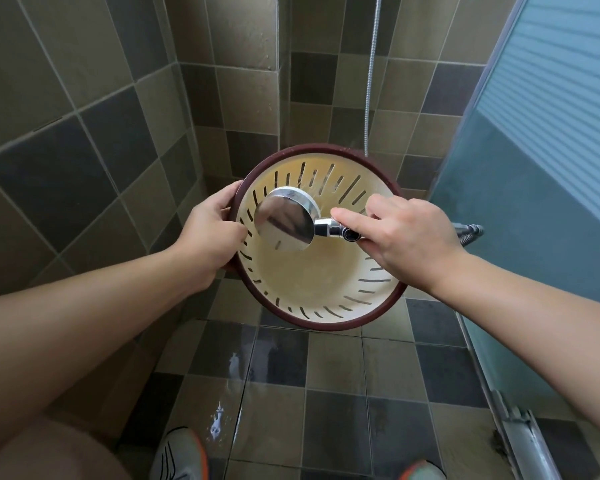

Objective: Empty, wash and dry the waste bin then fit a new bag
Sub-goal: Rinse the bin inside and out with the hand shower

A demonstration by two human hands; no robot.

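Fingers [207,211] of the left hand [208,233] curl over the dark red rim of the waste bin [312,271], thumb inside against the slotted cream wall, holding the bin up off the tiled floor [343,393] with its open mouth tipped toward the camera. Across from it, the right hand [406,237] grips the chrome handle of the shower head [286,220], the index finger stretched along the handle toward the head and the other fingers wrapped round it. That round head sits inside the bin's mouth, its shiny back facing the camera and its face turned toward the far inner wall. A metal hose [371,81] hangs down the tiled wall [84,98] behind the bin, and another stretch of it shows just past the right hand. Wet patches glint on the floor below. A frosted glass door [551,133] stands on the right, and two shoes [181,455] show at the bottom edge.
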